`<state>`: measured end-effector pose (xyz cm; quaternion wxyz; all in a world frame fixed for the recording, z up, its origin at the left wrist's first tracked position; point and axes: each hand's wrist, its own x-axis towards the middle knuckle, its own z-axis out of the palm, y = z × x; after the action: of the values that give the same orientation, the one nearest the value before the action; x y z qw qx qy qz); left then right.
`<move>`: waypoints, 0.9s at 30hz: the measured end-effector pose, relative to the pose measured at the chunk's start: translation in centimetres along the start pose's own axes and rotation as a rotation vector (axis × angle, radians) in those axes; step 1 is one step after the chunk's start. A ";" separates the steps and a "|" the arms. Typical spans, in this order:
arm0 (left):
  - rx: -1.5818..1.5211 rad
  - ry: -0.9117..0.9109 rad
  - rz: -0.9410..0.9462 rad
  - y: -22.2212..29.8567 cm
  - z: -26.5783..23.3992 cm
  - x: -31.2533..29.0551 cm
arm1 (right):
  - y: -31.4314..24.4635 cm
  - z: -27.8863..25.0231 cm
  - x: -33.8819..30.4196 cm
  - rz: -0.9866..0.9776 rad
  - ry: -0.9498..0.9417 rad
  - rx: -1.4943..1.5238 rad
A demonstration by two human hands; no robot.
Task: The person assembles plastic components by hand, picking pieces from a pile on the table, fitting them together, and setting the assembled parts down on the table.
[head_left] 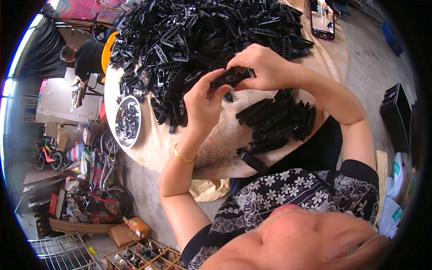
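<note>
Over the middle of a round table with a cream patterned cloth [211, 155], both hands grip one long black plastic part [231, 78]. My left hand [202, 103], with a gold bangle on its wrist, pinches the near left end. At the other end, the fingers and thumb of my right hand [267, 69] close round the part. Behind them rises a large heap of black plastic parts [198, 33], some ladder-like. A smaller pile of similar black parts [279, 121] lies nearer me on the right. One single black part [252, 160] rests at the table's front edge.
A metal dish [128, 144] of small dark pieces stands at the table's left. A phone [322, 20] is at the far right. Another person [87, 54] sits beyond on the left. Bicycles [105, 166], boxes and a shoe rack lie left; a black crate [396, 117] stands right.
</note>
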<state>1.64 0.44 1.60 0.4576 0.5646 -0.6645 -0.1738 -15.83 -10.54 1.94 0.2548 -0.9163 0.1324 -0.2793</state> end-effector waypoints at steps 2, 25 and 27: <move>0.019 0.014 0.026 0.5 -0.1 0.0 | 0.2 0.2 0.0 -0.177 0.155 -0.173; 0.714 -0.268 0.396 -1.7 -0.4 1.0 | 3.5 -4.3 2.7 0.061 0.000 -0.406; 0.685 -0.229 0.393 -1.6 -0.2 0.9 | 6.0 -4.8 5.3 0.067 0.144 -0.499</move>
<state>2.77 -0.79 0.83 0.1907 0.5236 -0.8259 0.0864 -14.89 -19.45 4.46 0.0201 -0.9237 0.2452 -0.2938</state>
